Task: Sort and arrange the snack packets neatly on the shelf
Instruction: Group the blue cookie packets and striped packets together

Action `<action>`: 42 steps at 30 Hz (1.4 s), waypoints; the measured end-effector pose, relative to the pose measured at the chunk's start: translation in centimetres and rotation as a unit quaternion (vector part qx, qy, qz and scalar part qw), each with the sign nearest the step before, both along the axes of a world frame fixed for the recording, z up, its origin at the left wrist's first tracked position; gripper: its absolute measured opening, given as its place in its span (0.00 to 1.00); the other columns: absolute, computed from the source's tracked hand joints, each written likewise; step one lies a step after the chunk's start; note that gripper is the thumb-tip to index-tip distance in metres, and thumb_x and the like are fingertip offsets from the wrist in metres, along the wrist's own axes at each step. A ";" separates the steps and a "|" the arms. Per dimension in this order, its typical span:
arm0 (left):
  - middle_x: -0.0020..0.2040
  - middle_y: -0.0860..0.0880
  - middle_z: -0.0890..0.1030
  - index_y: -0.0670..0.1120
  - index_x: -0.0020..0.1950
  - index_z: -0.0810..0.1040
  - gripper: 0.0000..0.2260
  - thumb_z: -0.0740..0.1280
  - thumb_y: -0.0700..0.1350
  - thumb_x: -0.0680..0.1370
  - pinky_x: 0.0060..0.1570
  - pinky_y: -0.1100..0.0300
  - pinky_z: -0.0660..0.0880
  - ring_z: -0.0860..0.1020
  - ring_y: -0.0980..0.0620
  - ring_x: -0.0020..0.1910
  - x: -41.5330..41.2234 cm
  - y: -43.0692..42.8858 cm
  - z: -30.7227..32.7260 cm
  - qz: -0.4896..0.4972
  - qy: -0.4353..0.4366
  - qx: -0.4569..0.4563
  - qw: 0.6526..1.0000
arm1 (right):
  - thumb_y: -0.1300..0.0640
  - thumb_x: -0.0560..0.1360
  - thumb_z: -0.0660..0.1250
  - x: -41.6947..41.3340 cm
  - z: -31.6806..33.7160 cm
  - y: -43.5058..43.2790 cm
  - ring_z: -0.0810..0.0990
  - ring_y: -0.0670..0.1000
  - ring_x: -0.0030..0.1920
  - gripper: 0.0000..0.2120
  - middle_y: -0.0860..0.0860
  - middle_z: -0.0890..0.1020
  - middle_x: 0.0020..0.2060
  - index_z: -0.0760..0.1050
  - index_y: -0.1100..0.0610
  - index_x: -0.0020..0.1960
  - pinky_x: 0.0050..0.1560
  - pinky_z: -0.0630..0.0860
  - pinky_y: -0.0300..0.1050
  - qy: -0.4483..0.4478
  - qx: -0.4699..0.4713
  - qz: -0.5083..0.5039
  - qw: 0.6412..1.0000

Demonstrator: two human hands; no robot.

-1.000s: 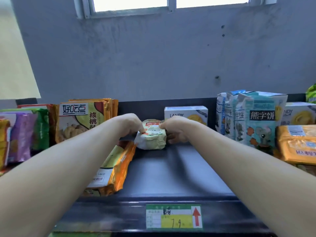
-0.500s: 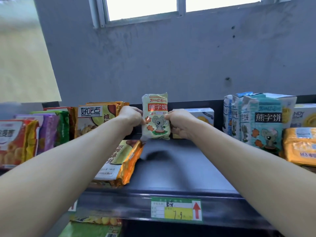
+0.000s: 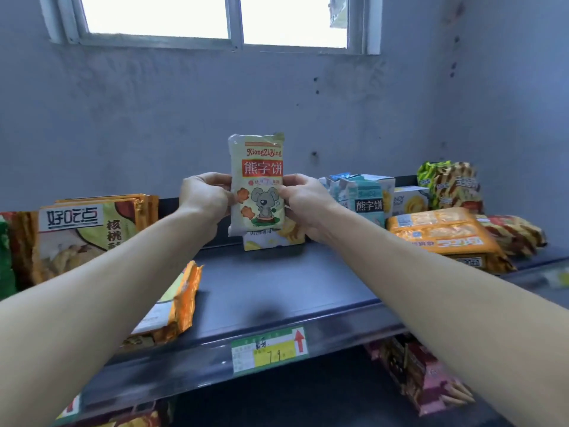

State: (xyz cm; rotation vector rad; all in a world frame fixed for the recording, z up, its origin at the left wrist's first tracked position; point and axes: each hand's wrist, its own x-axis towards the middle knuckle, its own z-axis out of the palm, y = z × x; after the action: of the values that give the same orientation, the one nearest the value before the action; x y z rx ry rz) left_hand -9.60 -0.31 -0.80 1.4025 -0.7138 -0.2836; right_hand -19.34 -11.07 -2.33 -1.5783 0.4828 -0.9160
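Head view. Both hands were raised over the dark shelf (image 3: pixel 277 291), gripping one pale green packet (image 3: pixel 257 180) between them, upright, front label toward the camera, a grey cartoon koala printed on it. Left hand (image 3: pixel 205 197) closed on the packet's left edge, fingers curled round the side; right hand (image 3: pixel 303 201) closed on the right edge the same way. Packet was held clear of the shelf surface, above its back middle, with the grey wall (image 3: pixel 154 118) behind its upper half. Directly below and behind the packet stood a white box (image 3: pixel 271 238), partly hidden by it. Left of the hands, orange packets (image 3: pixel 89 232) stood in a row facing forward; another orange packet (image 3: pixel 181 300) lay flat near the front edge, under the left forearm. Right of the hands, teal cartons (image 3: pixel 366 198) stood upright, touching one another, with a second white box (image 3: pixel 411 201) just beside them. Yellow-orange packs (image 3: pixel 443 232) lay stacked flat in front of that box. Green-and-brown bags (image 3: pixel 449 184) at far right, blurred. A green and yellow price tag (image 3: pixel 271 349) sat on the shelf lip. Window (image 3: pixel 212 16) high on the wall.
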 end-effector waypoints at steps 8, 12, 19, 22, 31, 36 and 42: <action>0.40 0.46 0.82 0.43 0.40 0.79 0.12 0.66 0.26 0.72 0.27 0.65 0.77 0.82 0.51 0.37 -4.9 -1.7 0.6 -0.121 0.015 -0.069 0.990 | 0.64 0.79 0.60 -6.4 0.8 0.6 0.81 0.56 0.53 0.06 0.56 0.81 0.52 0.74 0.57 0.52 0.54 0.79 0.51 -0.054 -0.014 -0.109 0.992; 0.41 0.45 0.82 0.42 0.42 0.79 0.11 0.65 0.26 0.72 0.28 0.64 0.78 0.82 0.50 0.37 -7.5 -3.0 0.7 -0.172 0.020 -0.085 0.981 | 0.63 0.79 0.61 -10.0 1.2 0.4 0.81 0.56 0.54 0.07 0.55 0.81 0.53 0.75 0.57 0.54 0.56 0.78 0.55 -0.050 -0.034 -0.165 0.984; 0.43 0.44 0.83 0.39 0.45 0.80 0.09 0.67 0.26 0.71 0.33 0.63 0.80 0.83 0.51 0.37 -10.3 -4.0 1.1 -0.254 0.032 -0.121 0.959 | 0.64 0.78 0.61 -14.8 2.6 0.4 0.82 0.55 0.52 0.09 0.57 0.83 0.53 0.77 0.59 0.56 0.48 0.80 0.47 -0.073 -0.058 -0.207 0.974; 0.42 0.45 0.84 0.39 0.46 0.81 0.09 0.68 0.28 0.72 0.34 0.64 0.79 0.83 0.53 0.35 -10.9 -4.3 1.3 -0.275 0.028 -0.136 0.951 | 0.63 0.79 0.61 -15.5 2.7 0.4 0.82 0.54 0.51 0.11 0.56 0.83 0.53 0.77 0.60 0.59 0.45 0.80 0.46 -0.069 -0.072 -0.207 0.973; 0.52 0.45 0.84 0.47 0.46 0.77 0.10 0.68 0.31 0.73 0.53 0.48 0.79 0.83 0.45 0.50 -10.7 -6.4 2.3 -0.276 -0.011 -0.143 0.950 | 0.57 0.79 0.62 -15.1 3.6 -2.0 0.82 0.57 0.53 0.05 0.57 0.83 0.52 0.76 0.55 0.50 0.52 0.80 0.53 -0.131 -0.072 -0.144 0.978; 0.51 0.44 0.84 0.48 0.44 0.72 0.12 0.69 0.31 0.72 0.53 0.46 0.77 0.82 0.45 0.50 -11.4 -8.3 1.2 -0.255 -0.018 -0.119 0.959 | 0.58 0.79 0.63 -15.5 2.9 -5.2 0.83 0.52 0.47 0.04 0.55 0.83 0.50 0.76 0.56 0.50 0.40 0.79 0.42 -0.123 -0.054 -0.081 0.988; 0.49 0.45 0.84 0.48 0.43 0.70 0.14 0.68 0.30 0.72 0.41 0.53 0.81 0.83 0.45 0.45 -13.1 -10.6 0.4 -0.189 -0.026 -0.090 0.978 | 0.59 0.79 0.63 -16.3 2.7 -9.5 0.83 0.49 0.40 0.10 0.55 0.83 0.47 0.74 0.62 0.57 0.32 0.79 0.40 -0.097 -0.018 0.004 0.995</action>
State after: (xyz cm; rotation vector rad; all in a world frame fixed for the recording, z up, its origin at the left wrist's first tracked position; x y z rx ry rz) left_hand -22.70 -10.91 -0.40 1.0993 -1.0244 -0.4681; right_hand -35.60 -20.59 0.35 -1.5043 0.3237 -1.0641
